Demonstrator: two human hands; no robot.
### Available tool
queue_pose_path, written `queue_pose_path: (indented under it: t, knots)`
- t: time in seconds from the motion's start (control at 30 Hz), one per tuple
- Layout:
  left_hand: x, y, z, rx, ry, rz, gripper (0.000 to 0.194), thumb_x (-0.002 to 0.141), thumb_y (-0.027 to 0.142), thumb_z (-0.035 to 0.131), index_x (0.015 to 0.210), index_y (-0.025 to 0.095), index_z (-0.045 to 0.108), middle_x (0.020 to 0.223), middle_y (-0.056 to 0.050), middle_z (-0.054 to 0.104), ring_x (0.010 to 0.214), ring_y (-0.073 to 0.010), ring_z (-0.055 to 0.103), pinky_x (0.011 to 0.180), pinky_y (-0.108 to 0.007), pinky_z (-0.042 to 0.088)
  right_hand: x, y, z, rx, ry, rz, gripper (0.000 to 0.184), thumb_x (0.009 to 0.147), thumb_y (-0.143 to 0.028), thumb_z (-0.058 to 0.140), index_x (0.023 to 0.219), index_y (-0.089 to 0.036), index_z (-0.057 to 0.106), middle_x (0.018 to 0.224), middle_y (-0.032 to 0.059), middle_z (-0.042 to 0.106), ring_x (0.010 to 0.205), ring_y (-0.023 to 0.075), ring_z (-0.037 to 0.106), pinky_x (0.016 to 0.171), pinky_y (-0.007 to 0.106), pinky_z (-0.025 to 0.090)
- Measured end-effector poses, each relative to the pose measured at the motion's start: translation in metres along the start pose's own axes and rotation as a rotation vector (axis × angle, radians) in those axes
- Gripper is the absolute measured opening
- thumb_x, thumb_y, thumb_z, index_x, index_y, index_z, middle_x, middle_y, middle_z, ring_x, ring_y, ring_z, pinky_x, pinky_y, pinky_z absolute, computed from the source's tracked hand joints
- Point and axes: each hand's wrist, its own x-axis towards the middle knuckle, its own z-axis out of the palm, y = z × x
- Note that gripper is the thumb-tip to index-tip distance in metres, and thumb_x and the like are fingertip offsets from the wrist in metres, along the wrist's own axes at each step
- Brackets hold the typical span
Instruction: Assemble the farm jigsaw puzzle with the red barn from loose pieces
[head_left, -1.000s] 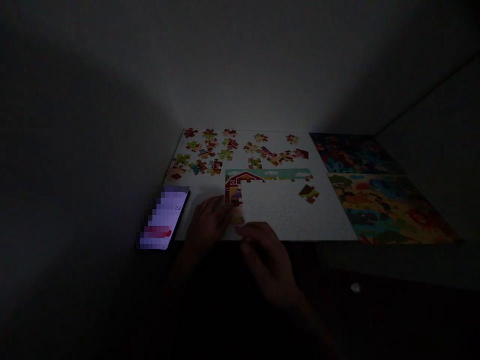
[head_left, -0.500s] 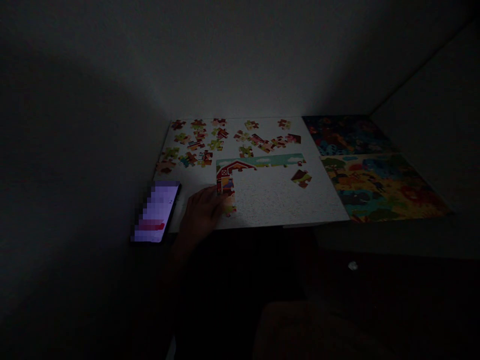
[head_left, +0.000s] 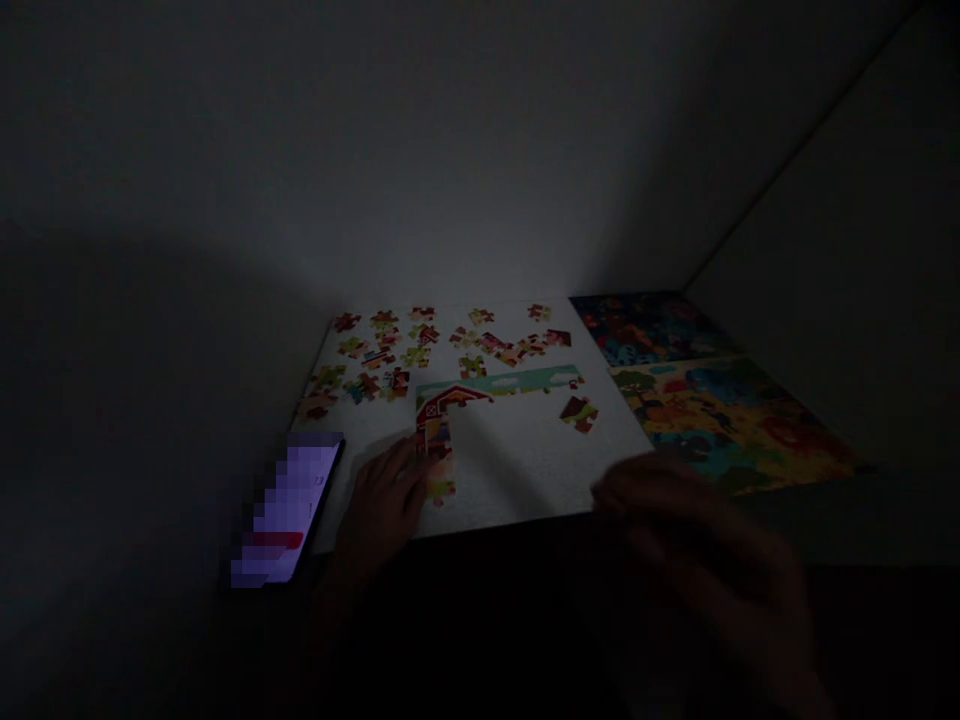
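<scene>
My left hand lies with its fingers stretched flat on the left side of a partly joined jigsaw puzzle, a corner strip with a red barn and blue sky. Its fingertips touch the lower-left pieces. Dim and slightly blurred, my right hand hovers over the board's front right edge, fingers bent and the thumb seemingly apart; no piece shows in it. A loose brown and green puzzle piece rests on the white board, beyond my right hand.
Several loose puzzle pieces are scattered over the board's back and left. A lit phone lies by the left edge. Two finished picture puzzles, one dark blue and one yellow with animals, lie right. A wall stands behind.
My right hand has risen from low in the dark to the board's front right edge. My left hand stays on the puzzle. The view has tilted up, so everything sits lower.
</scene>
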Motion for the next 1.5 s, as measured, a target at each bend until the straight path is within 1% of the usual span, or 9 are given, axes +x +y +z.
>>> queue_pose_path:
  t: [0.1,0.23,0.37,0.53,0.73,1.07,1.17,1.37,1.5]
  knots:
    - [0.000,-0.004,0.004,0.004,0.032,0.040,0.039,0.099,0.026,0.042,0.132,0.032,0.062,0.141,-0.006,0.059,0.129,-0.0252,0.055,0.104,-0.048,0.046,0.031,0.068,-0.013,-0.323,0.099,0.057,0.027,0.092,-0.031,0.057,0.116,-0.028,0.068,0.118,0.0081,0.068,0.104,0.0233,0.065,0.089,0.040,0.055]
    - [0.000,-0.007,0.006,0.023,0.065,0.059,0.038,0.099,0.026,0.043,0.131,0.032,0.063,0.141,-0.004,0.060,0.127,-0.0246,0.058,0.101,-0.046,0.048,0.043,0.164,-0.022,-0.645,0.154,0.089,0.037,0.089,-0.032,0.052,0.120,-0.018,0.065,0.116,0.0163,0.068,0.111,0.0304,0.062,0.098,0.052,0.049]
    - [0.001,-0.011,0.008,0.037,0.120,0.099,0.038,0.098,0.026,0.044,0.130,0.033,0.063,0.136,-0.003,0.064,0.123,-0.0235,0.061,0.097,-0.043,0.051,0.042,0.203,-0.025,-0.812,0.148,0.117,0.051,0.085,-0.040,0.058,0.131,-0.017,0.057,0.130,0.0185,0.062,0.122,0.0337,0.056,0.100,0.055,0.045]
    - [0.000,-0.015,0.010,0.041,0.138,0.109,0.040,0.097,0.026,0.046,0.132,0.034,0.062,0.136,-0.002,0.064,0.121,-0.0222,0.061,0.097,-0.039,0.052,0.042,0.205,-0.029,-0.836,0.046,0.138,0.050,0.087,-0.037,0.057,0.135,-0.022,0.055,0.131,0.0128,0.064,0.122,0.0305,0.057,0.101,0.052,0.045]
    - [0.000,-0.020,0.012,0.077,0.142,0.150,0.039,0.096,0.029,0.048,0.132,0.034,0.062,0.137,-0.001,0.063,0.120,-0.0212,0.063,0.096,-0.037,0.052,0.054,0.208,-0.035,-0.852,0.002,0.144,0.054,0.079,-0.031,0.060,0.132,-0.019,0.059,0.125,0.0159,0.067,0.115,0.0334,0.062,0.096,0.052,0.049]
    - [-0.003,-0.020,0.016,0.052,0.137,0.119,0.041,0.098,0.030,0.045,0.137,0.035,0.058,0.137,-0.003,0.063,0.121,-0.0221,0.062,0.097,-0.039,0.052,0.069,0.187,-0.049,-0.723,-0.107,0.218,0.053,0.074,-0.031,0.068,0.126,-0.021,0.064,0.121,0.0154,0.067,0.112,0.0330,0.064,0.096,0.050,0.053]
    - [-0.002,-0.021,0.016,0.043,0.154,0.147,0.041,0.099,0.031,0.045,0.137,0.034,0.057,0.135,-0.003,0.064,0.119,-0.0219,0.062,0.096,-0.038,0.052,0.073,0.180,-0.048,-0.652,-0.094,0.307,0.050,0.070,-0.035,0.074,0.118,-0.020,0.066,0.113,0.0144,0.066,0.105,0.0305,0.066,0.092,0.046,0.055]
    - [0.002,-0.017,0.010,0.015,0.180,0.162,0.040,0.099,0.032,0.043,0.136,0.035,0.058,0.134,-0.001,0.065,0.117,-0.0205,0.063,0.094,-0.037,0.052,0.079,0.166,-0.046,-0.360,-0.129,0.527,0.028,0.072,-0.039,0.071,0.090,-0.019,0.063,0.093,0.0079,0.064,0.073,0.0197,0.067,0.062,0.032,0.054]
    - [0.001,-0.014,0.011,-0.018,0.169,0.101,0.038,0.099,0.032,0.043,0.132,0.037,0.062,0.135,-0.001,0.064,0.119,-0.0207,0.062,0.096,-0.036,0.051,0.084,0.161,-0.047,-0.157,-0.212,0.552,0.027,0.078,-0.045,0.067,0.086,-0.021,0.056,0.074,0.0019,0.066,0.062,0.0168,0.064,0.060,0.031,0.050]
